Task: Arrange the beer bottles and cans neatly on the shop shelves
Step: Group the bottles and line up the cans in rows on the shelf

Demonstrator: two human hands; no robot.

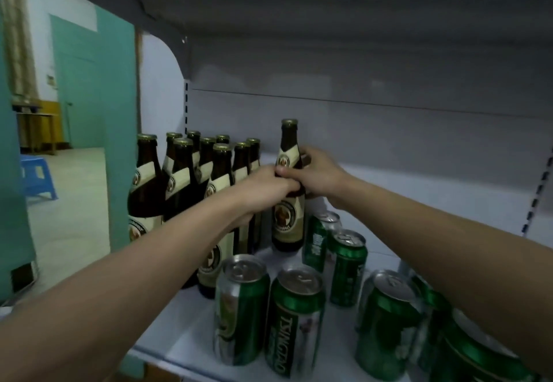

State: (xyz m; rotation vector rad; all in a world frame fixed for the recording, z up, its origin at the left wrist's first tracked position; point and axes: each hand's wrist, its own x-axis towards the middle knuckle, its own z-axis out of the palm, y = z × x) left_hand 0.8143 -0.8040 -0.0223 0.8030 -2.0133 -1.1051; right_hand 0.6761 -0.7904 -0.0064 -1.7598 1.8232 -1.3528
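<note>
- both hands meet on one brown bottle [288,202] that stands upright on the white shelf [419,199], just right of the cluster of matching bottles [191,178] at the left end.
- the right hand [318,172] wraps the bottle at its shoulder from the right and far side, thumb curled across the front just under the neck label – a closed hold on the glass.
- the left hand [263,190] comes in from the left, knuckles up, fingers curled against the bottle's left side at the same height; it looks like a hold too, though the fingertips are hidden behind the bottle.
- the bottle's long axis is vertical, cap well above both hands, base at or very near the shelf; whether it is fully set down cannot be told.
- the relation that matters: the open slot lies to the bottle's left, between it and the cluster, so the coming move is probably a short slide or lift leftward to close the row.
- both forearms reach far and up from the near edge, crossing above the green cans [294,319] that stand loosely at the near right – a low elbow could knock them.
</note>
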